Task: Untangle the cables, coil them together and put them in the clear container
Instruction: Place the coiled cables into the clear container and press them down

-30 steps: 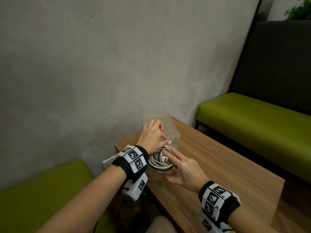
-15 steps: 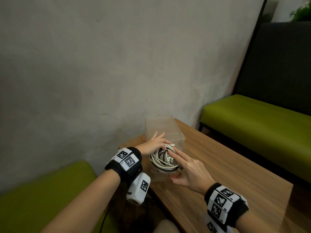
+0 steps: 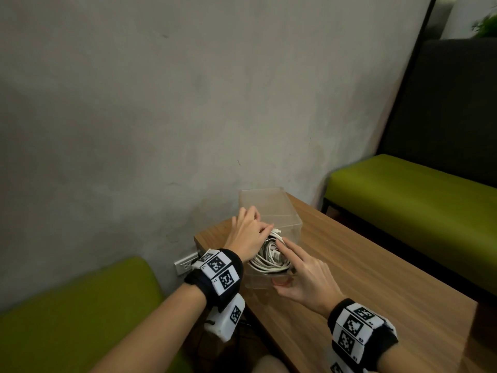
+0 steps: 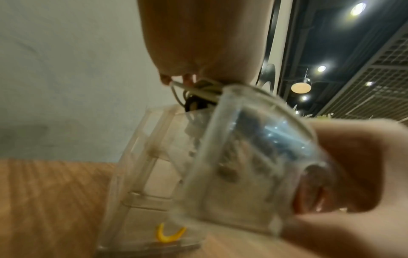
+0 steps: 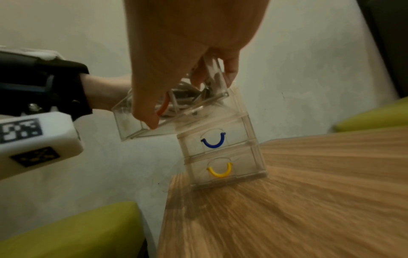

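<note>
Two hands (image 3: 247, 234) (image 3: 306, 278), one coil (image 3: 269, 262), one drawer (image 3: 255, 281)

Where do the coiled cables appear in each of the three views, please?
Head: coiled cables at lower centre, in the clear drawer.
Left wrist: coiled cables at upper centre, below the left hand.
Right wrist: coiled cables at upper centre, seen through the drawer's wall.
Shared landmark: the pulled-out clear drawer.

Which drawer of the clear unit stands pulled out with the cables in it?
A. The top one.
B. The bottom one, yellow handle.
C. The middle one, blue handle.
A: the top drawer juts out with the cables in it, while the drawers with the blue handle and yellow handle sit shut below.
</note>
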Available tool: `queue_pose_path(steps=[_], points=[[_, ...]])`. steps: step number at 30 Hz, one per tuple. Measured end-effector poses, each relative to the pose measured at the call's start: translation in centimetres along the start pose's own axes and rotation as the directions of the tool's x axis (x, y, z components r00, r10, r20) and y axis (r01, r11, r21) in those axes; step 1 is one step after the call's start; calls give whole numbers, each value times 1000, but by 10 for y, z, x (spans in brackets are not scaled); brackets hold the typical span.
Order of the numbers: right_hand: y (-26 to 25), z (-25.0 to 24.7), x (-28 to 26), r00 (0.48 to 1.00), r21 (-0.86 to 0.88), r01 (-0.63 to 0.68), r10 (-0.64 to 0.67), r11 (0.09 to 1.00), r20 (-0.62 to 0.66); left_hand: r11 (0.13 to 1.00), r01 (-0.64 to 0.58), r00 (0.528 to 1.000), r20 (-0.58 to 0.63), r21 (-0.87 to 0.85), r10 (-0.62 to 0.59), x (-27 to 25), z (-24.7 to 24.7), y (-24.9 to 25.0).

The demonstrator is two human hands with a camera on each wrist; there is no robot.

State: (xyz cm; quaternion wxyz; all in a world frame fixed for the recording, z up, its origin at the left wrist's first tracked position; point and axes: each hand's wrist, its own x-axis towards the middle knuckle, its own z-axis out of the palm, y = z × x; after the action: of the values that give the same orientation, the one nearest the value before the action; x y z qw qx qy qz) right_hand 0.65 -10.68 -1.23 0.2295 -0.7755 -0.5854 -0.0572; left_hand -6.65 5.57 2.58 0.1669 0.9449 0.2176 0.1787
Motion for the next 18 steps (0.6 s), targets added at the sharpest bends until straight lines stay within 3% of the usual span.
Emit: queue_pose_path(steps=[3,6,9,11,15,18], points=[[4,5,-1,1000,-18,5,-5,1000,-12,977,38,994,-96,-210,-60,-4,-2,6],[8,6,-1,997,23,19,-17,1000,-74,950,59,963,-232,-308,-135,-12,-5,5],[11,4,1,990,77,46,-36,996,-134,894,95,944,-246,-438,-221,-18,-8,-6],[11,3,1,989,92,49,-36,995,-145,862,59,948,-243,-504,-207,-21,-8,-14],[11,4,2,987,61,35,-25,997,-156,881,-32,952,-282,-472,-116,-27,-2,-22],[11,3,4,987,-50,-5,-3,999,-160,865,-32,944,-300,-501,-139,-26,4,-24]])
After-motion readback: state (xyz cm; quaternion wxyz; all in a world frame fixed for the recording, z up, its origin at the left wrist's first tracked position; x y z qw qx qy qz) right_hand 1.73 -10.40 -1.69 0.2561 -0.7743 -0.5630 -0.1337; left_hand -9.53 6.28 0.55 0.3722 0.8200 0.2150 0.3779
